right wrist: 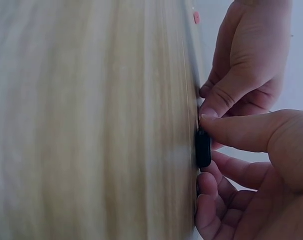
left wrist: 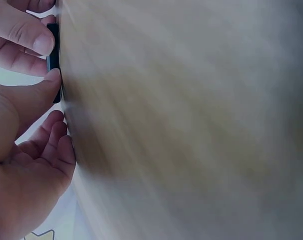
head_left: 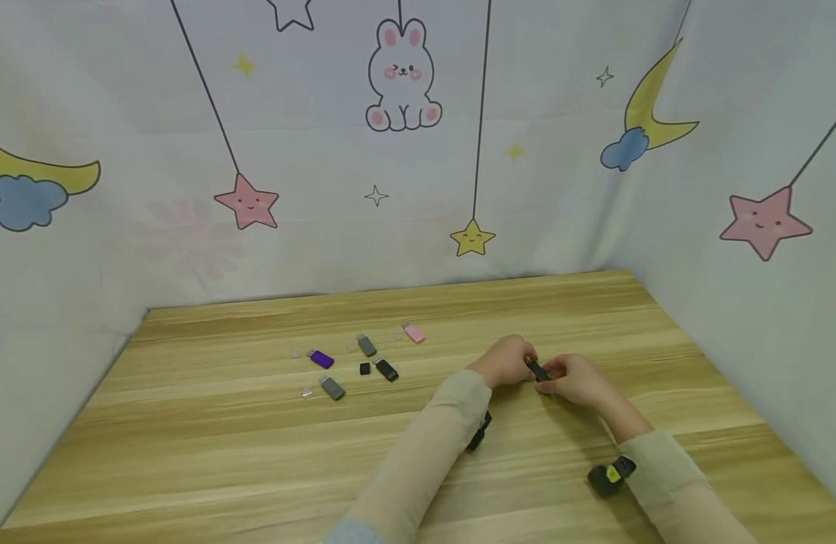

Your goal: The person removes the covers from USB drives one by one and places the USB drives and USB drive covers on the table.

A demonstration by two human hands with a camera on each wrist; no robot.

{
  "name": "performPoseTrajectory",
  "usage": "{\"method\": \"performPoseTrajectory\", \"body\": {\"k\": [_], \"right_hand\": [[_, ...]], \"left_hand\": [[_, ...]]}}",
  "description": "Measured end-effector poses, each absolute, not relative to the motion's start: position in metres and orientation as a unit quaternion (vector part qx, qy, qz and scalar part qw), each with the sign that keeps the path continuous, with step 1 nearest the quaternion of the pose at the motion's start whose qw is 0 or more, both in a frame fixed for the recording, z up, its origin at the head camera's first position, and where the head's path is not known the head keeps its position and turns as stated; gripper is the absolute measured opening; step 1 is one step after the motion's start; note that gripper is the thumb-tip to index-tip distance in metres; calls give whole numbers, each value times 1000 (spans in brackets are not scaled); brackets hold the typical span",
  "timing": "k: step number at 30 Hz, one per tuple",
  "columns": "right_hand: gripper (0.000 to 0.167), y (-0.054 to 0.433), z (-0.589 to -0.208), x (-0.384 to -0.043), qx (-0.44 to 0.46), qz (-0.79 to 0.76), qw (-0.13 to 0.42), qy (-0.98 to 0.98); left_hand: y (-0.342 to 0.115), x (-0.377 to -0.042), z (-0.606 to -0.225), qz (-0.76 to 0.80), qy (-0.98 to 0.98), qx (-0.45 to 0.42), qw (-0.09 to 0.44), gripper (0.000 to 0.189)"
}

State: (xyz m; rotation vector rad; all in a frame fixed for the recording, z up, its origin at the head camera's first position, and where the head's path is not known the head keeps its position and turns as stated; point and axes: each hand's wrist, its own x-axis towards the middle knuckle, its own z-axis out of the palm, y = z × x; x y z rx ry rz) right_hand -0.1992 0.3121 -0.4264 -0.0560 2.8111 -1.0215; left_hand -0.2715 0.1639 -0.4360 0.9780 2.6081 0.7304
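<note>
Between both hands is a black USB stick (head_left: pixel 537 369), held just above or on the table at the right. My left hand (head_left: pixel 508 360) pinches its far end between thumb and fingers. From the near side, my right hand (head_left: pixel 578 378) pinches the other end. In the left wrist view the stick (left wrist: pixel 53 55) shows as a thin dark bar, with both thumbs on it. The right wrist view has its rounded black end (right wrist: pixel 203 149) between the right thumb and fingers. Whether a cap is on it cannot be made out, as the fingertips cover part of it.
Left of the hands, uncapped USB sticks lie on the wooden table (head_left: pixel 207 453): purple (head_left: pixel 321 359), pink (head_left: pixel 414 333), black (head_left: pixel 387 369), and two grey ones, one farther back (head_left: pixel 366 345), one nearer (head_left: pixel 332 387). Small caps lie beside them, including a black cap (head_left: pixel 365 369). Printed curtains (head_left: pixel 309 151) surround the table.
</note>
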Motion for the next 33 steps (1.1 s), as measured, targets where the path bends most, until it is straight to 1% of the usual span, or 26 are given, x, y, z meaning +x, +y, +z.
{"method": "performPoseTrajectory", "body": {"k": [8,17,23,26,33], "right_hand": [[30,310,-429,-200,-15,-355,62,933],[36,306,-425,-200,-13,-360,50,931],[34,301,-421,-201,-46,-357,29,932],[32,297,-419,-202,-66,-357,19,932],[29,287,-409,-202,-125,-367,9,922]], "left_hand": [[162,-273,-438,258,897,334,132,22],[153,-274,-434,287,888,332,134,17],[138,-272,-424,319,880,329,126,19],[128,-271,-418,350,870,323,130,19],[107,-269,-408,375,858,325,132,19]]}}
